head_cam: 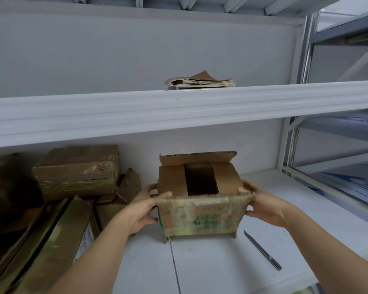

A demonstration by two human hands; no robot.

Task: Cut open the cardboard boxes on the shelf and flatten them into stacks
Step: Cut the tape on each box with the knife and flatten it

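Observation:
A small brown cardboard box (200,217) with green print and yellowed tape stands on the white shelf (232,272). Its top flaps are open and the inside is dark. My left hand (142,211) grips the box's left side, thumb on the front flap's edge. At the right side my right hand (261,206) grips the other end of that flap. A grey utility knife (262,250) lies on the shelf to the right of the box, apart from both hands. A stack of flattened cardboard (202,81) lies on the upper shelf.
Several taped brown boxes (77,172) are piled at the left of the shelf, with long flat ones (51,240) leaning in front. The upper shelf's white beam (179,111) crosses above. A grey upright (289,145) and another rack stand at the right.

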